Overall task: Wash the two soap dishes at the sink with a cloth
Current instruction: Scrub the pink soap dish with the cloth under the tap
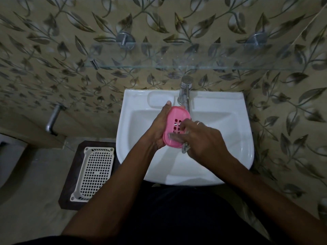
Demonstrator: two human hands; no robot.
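Note:
A pink soap dish [174,114] with slots in its middle is held tilted over the white sink [235,138]. My left hand [159,128] grips it from the left side and underneath. My right hand [203,138] presses a grey cloth [184,149] against the dish's lower right part; most of the cloth is hidden under the fingers. A ring shows on one right finger. Only one soap dish is in view.
A chrome tap [184,92] stands at the back of the sink, just behind the dish. A glass shelf [177,59] runs above. A white plastic basket [95,174] rests on a dark stool left of the sink. A wall tap [53,119] sticks out at left.

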